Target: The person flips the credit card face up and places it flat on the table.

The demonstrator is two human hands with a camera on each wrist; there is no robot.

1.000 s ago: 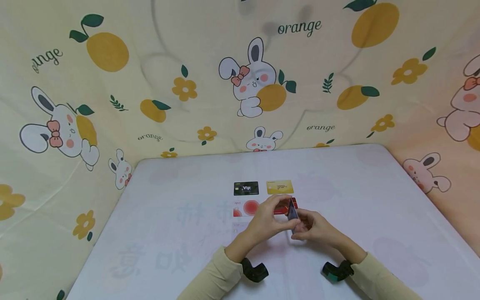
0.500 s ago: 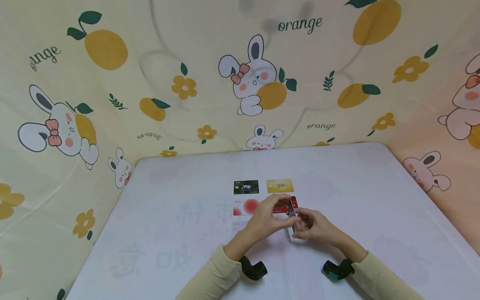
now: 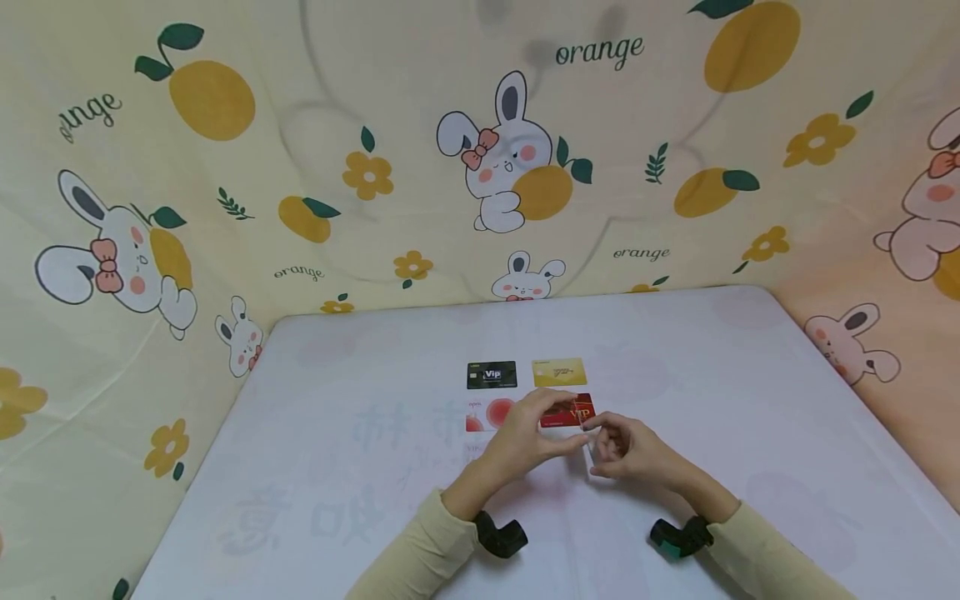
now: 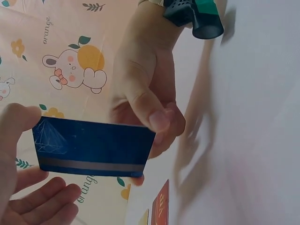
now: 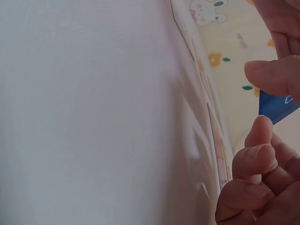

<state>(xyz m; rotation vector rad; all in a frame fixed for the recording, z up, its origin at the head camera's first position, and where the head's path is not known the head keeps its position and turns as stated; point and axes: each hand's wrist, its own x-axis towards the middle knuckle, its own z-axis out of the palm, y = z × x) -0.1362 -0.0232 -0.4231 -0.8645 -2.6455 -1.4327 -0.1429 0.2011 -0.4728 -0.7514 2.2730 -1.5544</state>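
Observation:
A blue card (image 4: 93, 147) with a grey stripe is held upright between both hands, nearly edge-on in the head view. My left hand (image 3: 521, 433) grips one end, its thumb at one corner and a finger at the other, as the left wrist view shows. At the opposite end, the right hand (image 3: 636, 452) pinches the card by its corners with thumb and finger. Behind the hands on the table lies a red VIP card (image 3: 567, 412), partly covered by the left fingers. A small part of the blue card (image 5: 276, 104) shows in the right wrist view.
Farther back on the white table (image 3: 360, 358) lie a black VIP card (image 3: 492, 375) and a gold card (image 3: 558, 372). A white card with a red circle (image 3: 498, 412) and a pale card (image 3: 474, 450) are left of the hands, partly hidden. A patterned cloth stands behind.
The blue card has turned from slightly face-on to nearly edge-on in the head view. The right hand has shifted slightly right, and more of the red VIP card shows.

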